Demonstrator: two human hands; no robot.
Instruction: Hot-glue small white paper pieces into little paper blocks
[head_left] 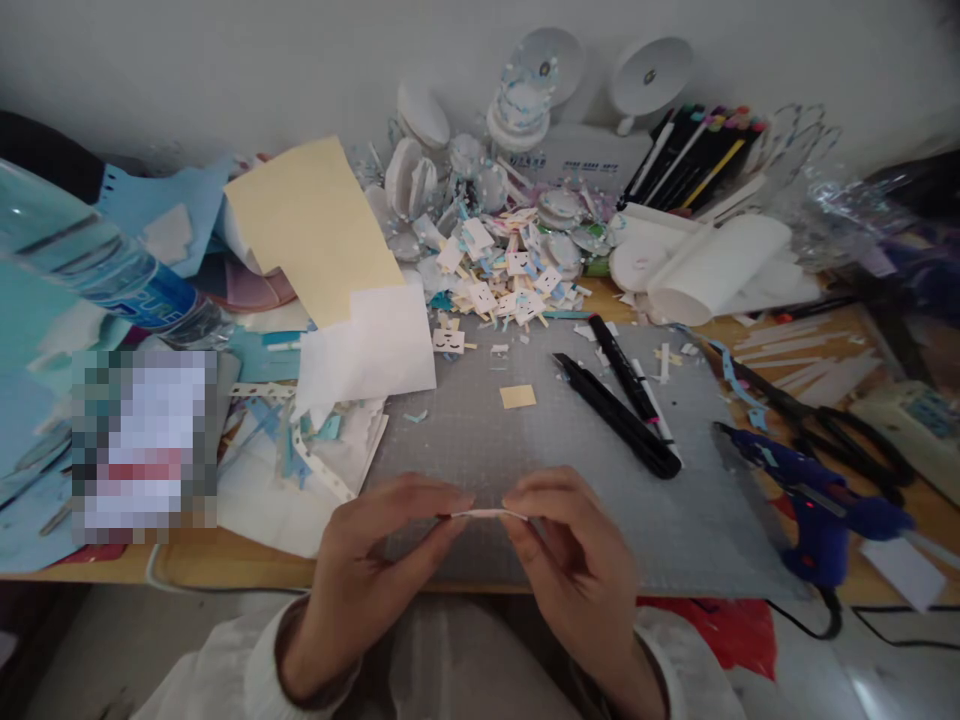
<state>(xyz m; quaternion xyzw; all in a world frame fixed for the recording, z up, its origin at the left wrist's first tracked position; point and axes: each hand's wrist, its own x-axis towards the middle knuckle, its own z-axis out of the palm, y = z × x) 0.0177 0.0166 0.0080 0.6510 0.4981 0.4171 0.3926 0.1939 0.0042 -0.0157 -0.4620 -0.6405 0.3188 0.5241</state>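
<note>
Between my two hands a small thin white piece of paper (489, 513) is held edge-on above the near side of the grey cutting mat (465, 450). My left hand (382, 560) pinches its left end between thumb and fingers. At the other end, the thumb and fingers of my right hand (574, 560) are closed on it. Beyond the hands lies a small yellow paper rectangle (518, 397). A white paper piece with a drawn face (450, 341) sits near the mat's far edge. To the right are a black utility knife (619, 415) and a black marker (622, 367).
A heap of small paper faces (517, 270) stands at the back. On the right are a blue glue gun (821, 510), scissors (840, 430) and a white paper roll (720, 268). Yellow paper (319, 220), scraps and a water bottle (112, 260) crowd the left.
</note>
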